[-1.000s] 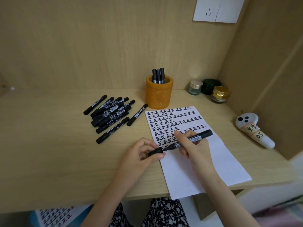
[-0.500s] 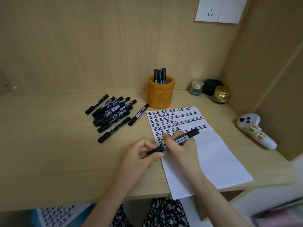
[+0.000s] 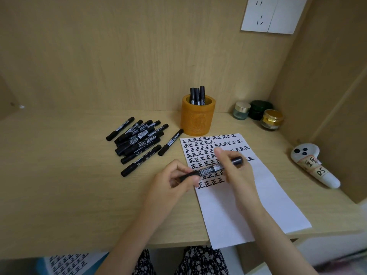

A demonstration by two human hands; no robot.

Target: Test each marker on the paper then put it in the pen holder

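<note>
A black marker (image 3: 210, 170) lies nearly level above the white paper (image 3: 244, 195), held at both ends. My left hand (image 3: 174, 181) pinches its left end, the cap, between thumb and fingers. My right hand (image 3: 232, 167) grips the barrel near the right end. The paper bears rows of black written characters on its upper half. An orange pen holder (image 3: 196, 120) stands behind the paper with three markers (image 3: 196, 96) upright in it. A pile of several black markers (image 3: 139, 139) lies on the desk to the left.
Three small jars (image 3: 258, 114) stand at the back right corner. A white controller with a label (image 3: 313, 165) lies at the right by the side wall. A wall socket (image 3: 272, 14) is above. Another written sheet (image 3: 65, 262) shows below the wooden desk's (image 3: 59, 185) front edge.
My right hand has slid leftward along the marker's barrel toward my left hand, and the marker has dropped to a flatter angle. My left hand keeps its pinch on the cap.
</note>
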